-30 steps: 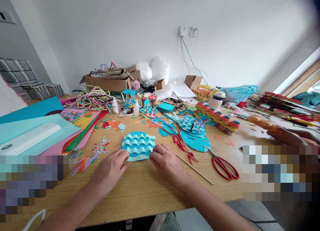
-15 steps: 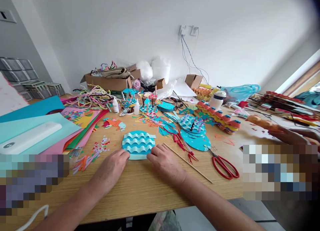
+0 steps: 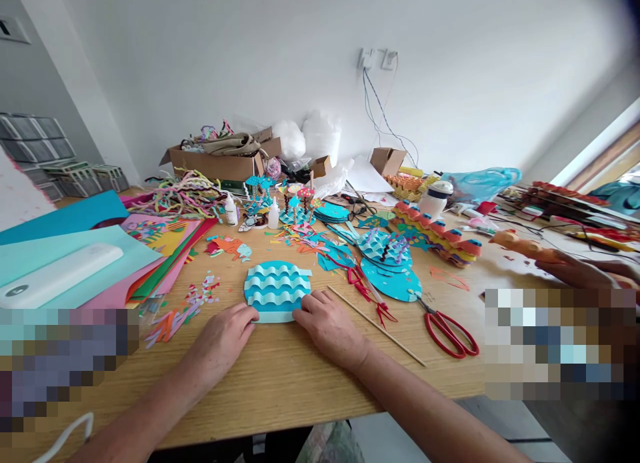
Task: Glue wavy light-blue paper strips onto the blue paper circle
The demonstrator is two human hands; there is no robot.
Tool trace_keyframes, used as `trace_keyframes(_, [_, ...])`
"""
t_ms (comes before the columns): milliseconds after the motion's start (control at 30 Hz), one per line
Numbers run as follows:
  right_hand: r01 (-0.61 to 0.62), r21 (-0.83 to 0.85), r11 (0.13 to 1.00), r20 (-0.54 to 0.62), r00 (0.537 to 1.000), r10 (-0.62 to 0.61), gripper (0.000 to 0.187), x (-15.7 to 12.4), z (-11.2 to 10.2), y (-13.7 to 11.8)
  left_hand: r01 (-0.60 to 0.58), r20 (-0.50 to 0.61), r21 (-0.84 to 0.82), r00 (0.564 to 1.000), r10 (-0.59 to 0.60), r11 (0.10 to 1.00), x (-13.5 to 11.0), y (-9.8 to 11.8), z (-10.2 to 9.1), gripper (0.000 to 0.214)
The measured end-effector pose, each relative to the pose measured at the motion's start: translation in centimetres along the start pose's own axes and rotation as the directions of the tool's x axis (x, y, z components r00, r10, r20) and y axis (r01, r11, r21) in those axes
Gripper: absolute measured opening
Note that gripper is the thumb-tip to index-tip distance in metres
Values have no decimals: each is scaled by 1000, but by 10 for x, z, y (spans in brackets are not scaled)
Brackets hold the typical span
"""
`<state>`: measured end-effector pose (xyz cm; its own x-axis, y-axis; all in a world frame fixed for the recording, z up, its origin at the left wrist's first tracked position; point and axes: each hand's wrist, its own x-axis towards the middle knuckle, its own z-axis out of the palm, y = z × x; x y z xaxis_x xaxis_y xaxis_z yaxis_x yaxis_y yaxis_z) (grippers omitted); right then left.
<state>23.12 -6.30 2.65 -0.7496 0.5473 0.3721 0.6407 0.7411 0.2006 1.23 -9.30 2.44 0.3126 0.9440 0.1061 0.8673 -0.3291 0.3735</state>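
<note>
A blue paper oval (image 3: 285, 307) lies flat on the table in front of me, crossed by several wavy pale-aqua paper strips (image 3: 278, 284). Along its near edge runs a flat pale-aqua paper strip (image 3: 276, 317). My left hand (image 3: 227, 333) pinches the left end of this flat strip. At its right end, the fingers of my right hand (image 3: 327, 326) are closed on it and rest against the oval's edge. The fingertips partly hide both ends. A thin wooden stick (image 3: 377, 326) lies just right of my right hand.
Red-handled scissors (image 3: 450, 333) lie to the right, near blue ovals with wavy strips (image 3: 385, 253). Coloured paper sheets (image 3: 165, 263) and paper scraps (image 3: 200, 296) are at left. Glue bottles (image 3: 231, 211) stand behind. Another person's hand (image 3: 575, 269) holds an orange egg-carton strip (image 3: 520, 245).
The flat strip and my left hand have shifted slightly toward me. My right hand has barely moved, and the oval stays in place.
</note>
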Motion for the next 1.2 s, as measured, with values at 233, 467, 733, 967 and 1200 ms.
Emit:
trace_keyframes(233, [-19, 3, 1000, 13, 1000, 19, 17, -1, 3, -1, 38, 20, 2, 999, -38, 999, 2, 1, 0, 23])
trace_keyframes(467, [-58, 57, 997, 6, 998, 58, 19, -2, -2, -1, 30, -32, -47, 999, -32, 998, -1, 3, -3, 21])
trace_keyframes(733, [-145, 225, 963, -91, 982, 168, 20, -4, -23, -3, 61, -106, -296, 990, -96, 953, -10, 14, -21, 15])
trace_keyframes(967, [-190, 308, 932, -153, 957, 246, 19, -6, -23, -8, 159, -17, -416, 983, -182, 895, -9, 14, -19, 20])
trace_keyframes(1200, [-234, 293, 927, -59, 963, 261, 15, 0, -10, -11, 87, -37, -292, 994, -102, 952, -8, 11, -11, 24])
